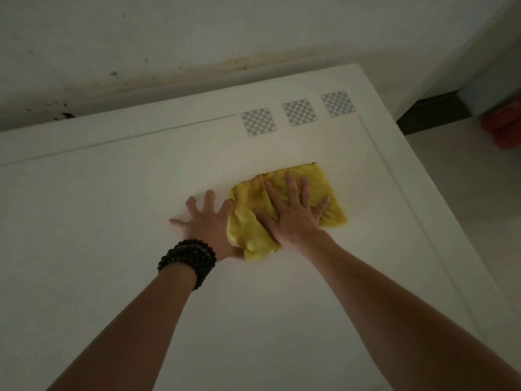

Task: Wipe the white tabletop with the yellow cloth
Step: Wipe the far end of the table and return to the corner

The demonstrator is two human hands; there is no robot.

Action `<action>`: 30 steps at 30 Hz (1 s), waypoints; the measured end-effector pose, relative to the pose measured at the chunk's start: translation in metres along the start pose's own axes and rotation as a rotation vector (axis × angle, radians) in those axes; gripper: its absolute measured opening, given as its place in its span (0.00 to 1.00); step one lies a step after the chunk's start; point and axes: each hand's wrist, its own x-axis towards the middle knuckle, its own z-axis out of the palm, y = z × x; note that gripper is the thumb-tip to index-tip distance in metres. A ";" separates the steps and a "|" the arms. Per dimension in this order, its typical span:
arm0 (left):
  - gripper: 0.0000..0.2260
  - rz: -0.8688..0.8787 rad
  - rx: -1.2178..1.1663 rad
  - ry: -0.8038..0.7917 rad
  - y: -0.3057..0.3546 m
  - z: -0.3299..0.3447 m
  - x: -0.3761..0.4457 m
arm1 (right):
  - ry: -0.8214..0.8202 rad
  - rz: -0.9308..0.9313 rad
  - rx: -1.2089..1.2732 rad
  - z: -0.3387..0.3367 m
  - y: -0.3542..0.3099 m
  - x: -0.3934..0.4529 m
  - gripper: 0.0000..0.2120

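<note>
Right hand (pixel 293 218) flat, fingers (pixel 291 184) spread, pressing yellow cloth (pixel 332 190), gripping nothing. Left hand (pixel 207 224) splayed flat on white tabletop (pixel 112 207), its thumb side under cloth's left edge. Beaded bracelet (pixel 189 261) on left wrist. Cloth right of centre; right table edge near, wide bare surface leftward. Three checkered squares (pixel 258 121) beyond cloth. Blurred orange object (pixel 504 128) on floor, cut off.
</note>
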 end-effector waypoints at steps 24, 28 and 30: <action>0.54 0.200 0.034 0.098 0.058 -0.026 0.005 | 0.032 0.153 0.051 0.026 0.075 -0.099 0.35; 0.61 0.104 0.025 0.012 0.062 -0.044 0.043 | 0.054 0.208 0.105 0.008 0.092 -0.065 0.37; 0.64 0.060 0.012 -0.012 0.056 -0.051 0.057 | 0.043 0.202 0.103 -0.007 0.102 -0.040 0.39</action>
